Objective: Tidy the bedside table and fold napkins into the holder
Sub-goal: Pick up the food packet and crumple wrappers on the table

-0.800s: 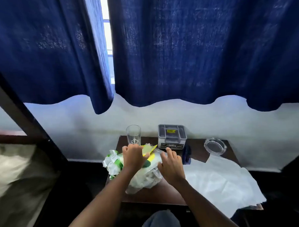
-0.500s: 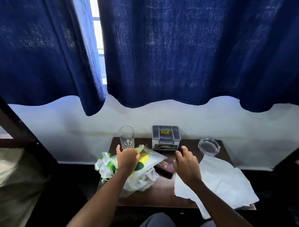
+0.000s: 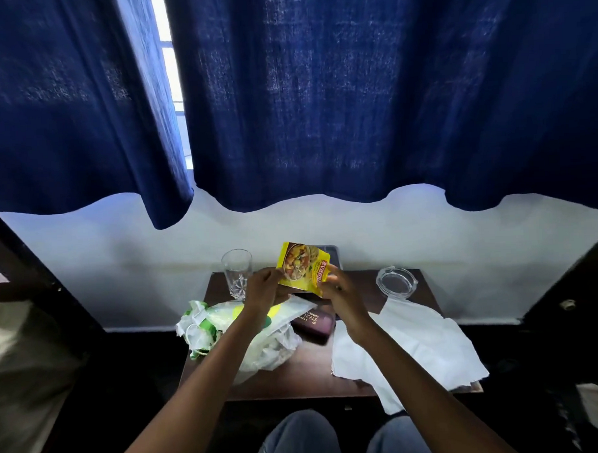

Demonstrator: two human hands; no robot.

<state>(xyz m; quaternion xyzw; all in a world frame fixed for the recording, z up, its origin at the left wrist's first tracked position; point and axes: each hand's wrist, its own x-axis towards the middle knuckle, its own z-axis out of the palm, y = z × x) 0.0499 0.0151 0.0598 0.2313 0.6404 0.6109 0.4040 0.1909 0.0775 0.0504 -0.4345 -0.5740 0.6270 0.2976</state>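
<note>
Dark book (image 3: 314,323): "...TICALS" partly legible. Yellow packet (image 3: 303,268): red brand label, txt unreadable.

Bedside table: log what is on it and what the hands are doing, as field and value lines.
table: dark wood
left hand: grips the yellow packet at its left edge
right hand: grips the packet at its right edge
packet: lifted above the table, picture side toward the camera
glass: upright, back left
ashtray: clear, back right
plastic bag: crumpled, left side
book: dark, mid table, partly under the bag
napkin: white, unfolded, hanging over the right front edge
holder: mostly hidden behind the packet
</note>
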